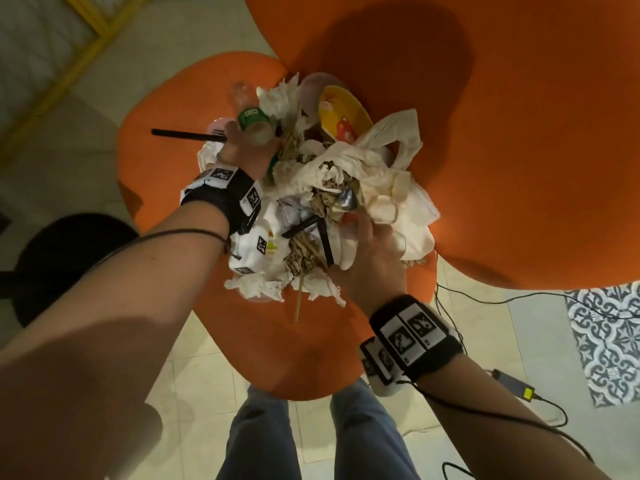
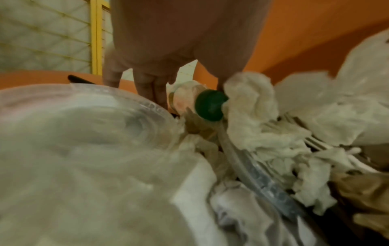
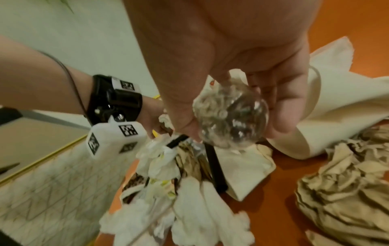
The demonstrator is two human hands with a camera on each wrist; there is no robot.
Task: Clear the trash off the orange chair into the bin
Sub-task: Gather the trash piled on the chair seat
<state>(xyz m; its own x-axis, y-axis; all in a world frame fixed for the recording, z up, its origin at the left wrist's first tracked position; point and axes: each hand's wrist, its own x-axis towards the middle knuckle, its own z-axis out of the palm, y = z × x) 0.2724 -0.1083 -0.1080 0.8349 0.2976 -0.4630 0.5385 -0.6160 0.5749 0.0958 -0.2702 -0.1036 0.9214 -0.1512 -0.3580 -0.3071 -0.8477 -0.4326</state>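
1. The orange chair (image 1: 519, 133) holds a heap of trash (image 1: 329, 188): crumpled napkins, brown paper, a white plastic bag (image 1: 388, 140), a yellow printed plate (image 1: 341, 114) and black straws.
2. The left hand (image 1: 242, 150) reaches into the far left side of the heap, its fingers curled round a small bottle with a green label (image 1: 254, 124); the bottle's green cap (image 2: 210, 104) shows in the left wrist view.
3. A black straw (image 1: 187, 135) sticks out to the left beside that hand.
4. The right hand (image 1: 370, 251) sits at the near right side of the heap, fingers and thumb clamped on a crumpled clear plastic cup (image 3: 231, 119).
5. A black bin (image 1: 69, 258) stands on the floor left of the chair, well apart from both hands.
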